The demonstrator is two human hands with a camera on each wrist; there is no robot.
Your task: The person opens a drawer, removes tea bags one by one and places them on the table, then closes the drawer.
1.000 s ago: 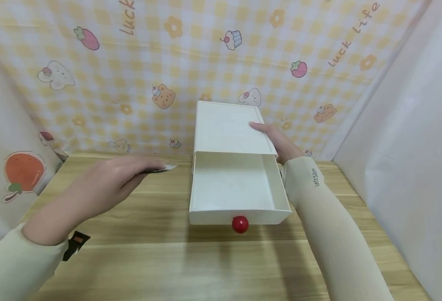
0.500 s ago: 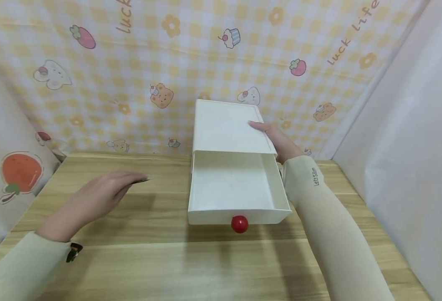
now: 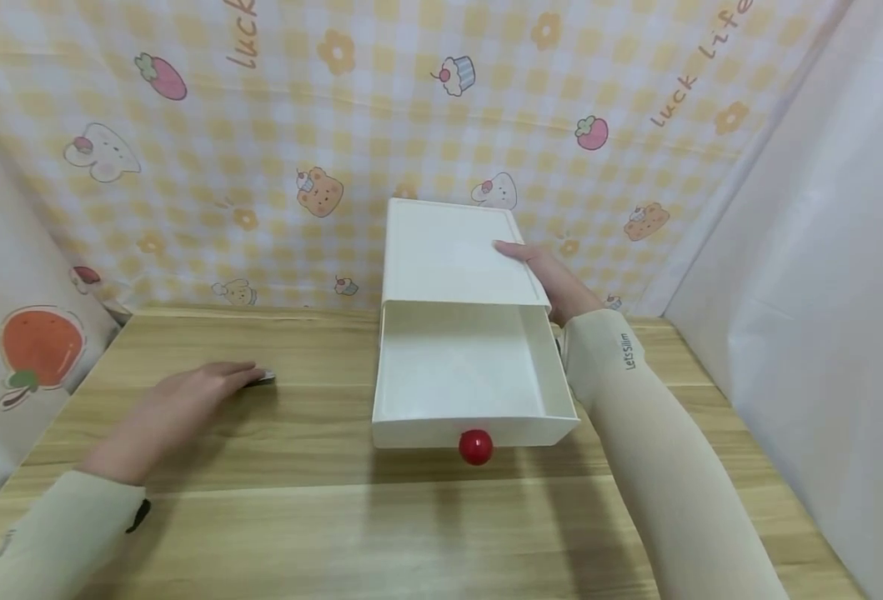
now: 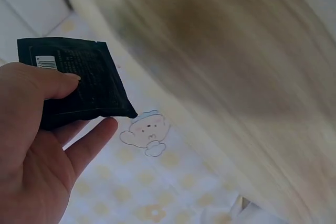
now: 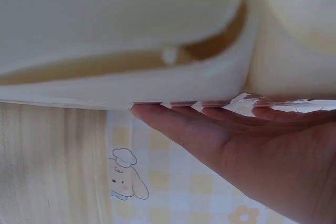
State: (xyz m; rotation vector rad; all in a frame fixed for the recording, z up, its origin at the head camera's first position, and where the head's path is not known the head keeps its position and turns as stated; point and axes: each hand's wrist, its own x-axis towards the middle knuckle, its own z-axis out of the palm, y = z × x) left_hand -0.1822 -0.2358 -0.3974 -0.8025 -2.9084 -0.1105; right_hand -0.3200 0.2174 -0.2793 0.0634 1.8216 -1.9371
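Observation:
My left hand [image 3: 189, 400] is low over the left part of the table and pinches a small dark sachet [image 4: 89, 90] with a barcode on it. In the left wrist view the thumb lies on its printed face, with fingers behind. A white drawer box [image 3: 452, 254] stands tilted at the middle, its drawer [image 3: 459, 375] pulled out toward me and bare inside. On the drawer's front sits a round red knob [image 3: 476, 447]. My right hand [image 3: 549, 279] grips the box at its right side, thumb on top; in the right wrist view the fingers [image 5: 178, 124] press against it.
The wood-grain table [image 3: 276, 533] runs beneath both hands. Behind it hangs a yellow-checked cloth [image 3: 261, 150] with cartoon prints. White curtains [image 3: 809, 250] close off the right and left sides.
My left hand has moved left and down toward the table, away from the drawer, with the sachet in its fingers. The right hand and the box have kept their place.

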